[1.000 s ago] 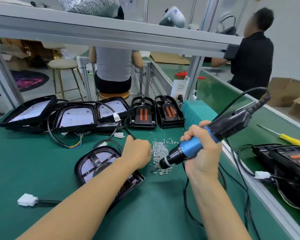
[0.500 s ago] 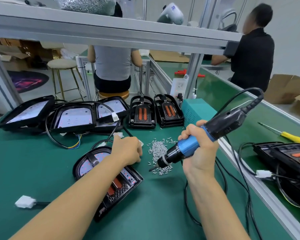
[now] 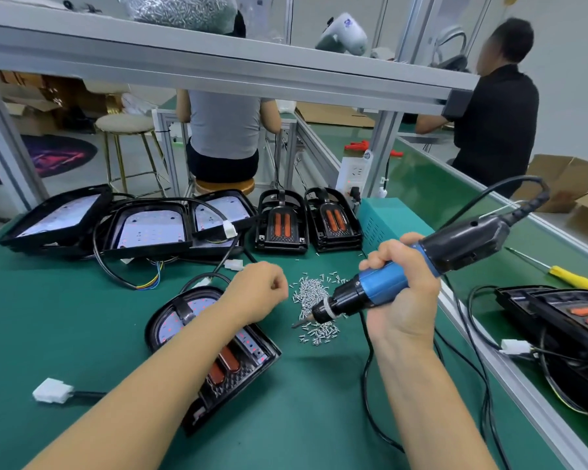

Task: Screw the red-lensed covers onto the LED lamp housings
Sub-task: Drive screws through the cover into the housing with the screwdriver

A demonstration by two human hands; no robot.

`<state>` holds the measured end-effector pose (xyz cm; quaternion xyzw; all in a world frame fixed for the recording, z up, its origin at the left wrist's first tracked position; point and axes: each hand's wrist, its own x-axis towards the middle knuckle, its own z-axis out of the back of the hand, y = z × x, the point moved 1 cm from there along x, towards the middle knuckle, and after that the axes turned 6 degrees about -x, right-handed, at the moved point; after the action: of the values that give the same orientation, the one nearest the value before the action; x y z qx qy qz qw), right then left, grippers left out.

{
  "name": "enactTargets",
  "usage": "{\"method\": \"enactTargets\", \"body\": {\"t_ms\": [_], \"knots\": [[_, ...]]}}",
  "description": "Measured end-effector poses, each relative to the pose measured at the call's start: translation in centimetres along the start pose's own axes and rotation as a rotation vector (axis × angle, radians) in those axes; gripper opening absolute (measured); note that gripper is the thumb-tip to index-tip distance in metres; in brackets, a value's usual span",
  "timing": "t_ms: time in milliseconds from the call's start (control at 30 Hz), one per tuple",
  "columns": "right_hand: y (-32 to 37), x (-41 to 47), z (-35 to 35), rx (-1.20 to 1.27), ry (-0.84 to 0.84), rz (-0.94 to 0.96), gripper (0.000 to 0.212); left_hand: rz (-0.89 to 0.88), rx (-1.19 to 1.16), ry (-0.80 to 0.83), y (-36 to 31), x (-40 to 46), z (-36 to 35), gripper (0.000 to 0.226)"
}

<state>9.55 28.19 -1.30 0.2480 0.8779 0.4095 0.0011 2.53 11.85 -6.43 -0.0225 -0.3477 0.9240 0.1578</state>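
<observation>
Now the right hand (image 3: 403,293) grips the driver (image 3: 404,276), bit slanting down-left into the screws (image 3: 314,308), while the curled left hand (image 3: 257,290), seemingly empty, hovers over the lamp (image 3: 218,351) lying just left on the desk (image 3: 65,317).

**Item Count at the Workstation**

Three open lamp housings (image 3: 150,228) lay at the bench rear. Two stacks of red-lensed covers (image 3: 280,222) stood beside them. One lamp with its cover fitted (image 3: 238,364) lay in front. One pile of loose screws (image 3: 314,300), too many to count, lay at centre. One electric screwdriver (image 3: 418,266), one yellow-handled screwdriver (image 3: 574,279) and two stools (image 3: 126,125) were present. Two other persons (image 3: 224,130) were in view.
</observation>
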Motion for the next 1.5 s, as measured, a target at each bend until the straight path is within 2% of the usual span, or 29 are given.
{"method": "enactTargets", "body": {"t_ms": [100,200,467,600,700,767,900,1067,1300,1500], "knots": [[0.7,-0.1,-0.4,0.049,-0.002,0.002,0.022,0.003,-0.435,-0.075,0.2,-2.6,1.8,0.008],[1.0,-0.5,-1.2,0.100,0.019,0.002,0.019,0.045,-0.664,-0.084,1.0,-5.9,2.7,0.014],[-0.1,-2.7,-4.4,0.171,0.140,-0.050,0.014,0.140,-0.991,-0.109,1.5,-12.0,4.2,0.013],[-0.9,-3.8,-5.5,0.163,0.170,-0.081,0.014,0.154,-1.058,-0.181,2.1,-13.7,4.7,0.016],[-1.1,-4.3,-5.9,0.145,0.182,-0.095,0.014,0.169,-1.040,-0.211,2.9,-14.5,5.0,0.009],[-1.2,-4.7,-6.1,0.120,0.196,-0.111,0.015,0.171,-0.977,-0.237,3.4,-15.1,5.2,0.014],[-2.1,-5.9,-6.2,0.068,0.243,-0.160,0.015,0.184,-0.781,-0.279,4.7,-16.5,5.3,0.020],[-3.7,-7.1,-6.6,-0.016,0.312,-0.177,0.021,0.102,-0.474,-0.356,5.2,-17.5,4.8,0.027],[-4.6,-7.7,-6.8,-0.143,0.484,-0.162,0.023,0.042,-0.230,-0.305,4.8,-17.7,3.5,0.018],[-5.1,-8.0,-6.9,-0.178,0.515,-0.181,0.020,-0.024,-0.081,-0.344,4.1,-17.5,2.7,0.015]]}}
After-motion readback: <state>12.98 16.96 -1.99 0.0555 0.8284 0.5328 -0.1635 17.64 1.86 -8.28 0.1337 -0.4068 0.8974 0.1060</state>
